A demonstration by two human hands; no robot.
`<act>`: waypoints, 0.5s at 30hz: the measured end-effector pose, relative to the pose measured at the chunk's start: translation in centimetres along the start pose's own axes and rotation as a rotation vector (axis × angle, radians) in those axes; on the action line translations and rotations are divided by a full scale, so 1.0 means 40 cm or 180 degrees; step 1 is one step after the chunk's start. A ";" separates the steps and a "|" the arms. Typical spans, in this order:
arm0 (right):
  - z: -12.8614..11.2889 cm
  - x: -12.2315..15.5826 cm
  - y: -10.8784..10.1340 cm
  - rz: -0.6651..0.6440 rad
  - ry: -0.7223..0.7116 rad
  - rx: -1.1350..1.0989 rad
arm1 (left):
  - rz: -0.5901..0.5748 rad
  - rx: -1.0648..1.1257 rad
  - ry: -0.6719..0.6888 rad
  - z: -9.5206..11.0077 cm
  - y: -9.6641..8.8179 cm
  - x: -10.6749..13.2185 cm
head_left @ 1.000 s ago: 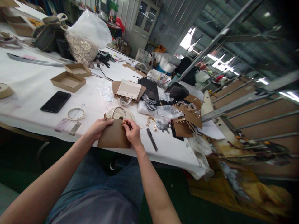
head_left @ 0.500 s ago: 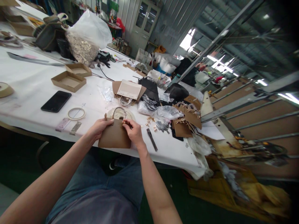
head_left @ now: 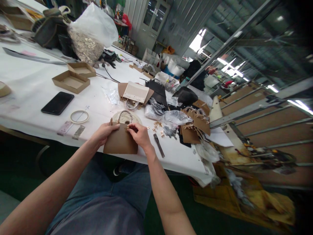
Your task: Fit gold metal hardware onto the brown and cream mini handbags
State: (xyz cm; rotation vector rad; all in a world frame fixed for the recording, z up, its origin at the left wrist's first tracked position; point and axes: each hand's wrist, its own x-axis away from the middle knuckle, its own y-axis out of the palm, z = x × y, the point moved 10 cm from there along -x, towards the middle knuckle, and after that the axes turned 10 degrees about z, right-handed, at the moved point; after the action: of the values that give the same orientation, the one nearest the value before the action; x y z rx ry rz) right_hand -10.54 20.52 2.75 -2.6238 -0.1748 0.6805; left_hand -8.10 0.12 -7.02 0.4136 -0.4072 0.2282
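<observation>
A brown bag panel (head_left: 121, 142) with a plastic-wrapped handle (head_left: 125, 113) at its top is held near the table's front edge. My left hand (head_left: 105, 132) is closed on the panel's upper left, thumb lying on its face. At the upper right of the panel, my right hand (head_left: 140, 134) pinches a small gold-coloured metal fitting (head_left: 127, 127) against it. A cream roll (head_left: 135, 119) lies behind, partly hidden by the panel. To the right are several loose gold fittings (head_left: 156, 125) and a dark flat metal tool (head_left: 159, 146).
A phone (head_left: 57, 103), a tape ring (head_left: 79, 117) and cardboard trays (head_left: 71, 81) lie to the left. Another bag piece (head_left: 135, 92) sits beyond my hands. Stacked brown panels (head_left: 190, 134) and plastic wrapping (head_left: 176, 117) are on the right. A bulging clear bag (head_left: 86, 45) stands farther back.
My right hand has shifted slightly left along the panel's top, bringing the gold fitting onto its face. The left hand keeps its hold. The view has moved slightly.
</observation>
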 end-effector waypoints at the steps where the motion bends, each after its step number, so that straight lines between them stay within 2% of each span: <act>1: -0.007 -0.001 0.003 -0.0036 -0.0073 0.0081 | -0.0005 0.0013 0.0006 -0.001 -0.001 -0.001; 6: -0.036 -0.010 0.014 -0.0265 -0.0363 0.0295 | -0.0042 0.0041 0.0044 -0.005 -0.004 -0.005; 15: -0.051 -0.015 0.040 -0.0427 -0.0710 0.0603 | 0.0011 -0.0015 0.0087 -0.003 -0.002 0.000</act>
State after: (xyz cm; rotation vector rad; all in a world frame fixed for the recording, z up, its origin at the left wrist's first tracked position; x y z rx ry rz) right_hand -10.06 18.21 3.95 -2.3301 -0.3319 0.8954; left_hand -8.05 0.09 -7.16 0.4047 -0.3815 0.2359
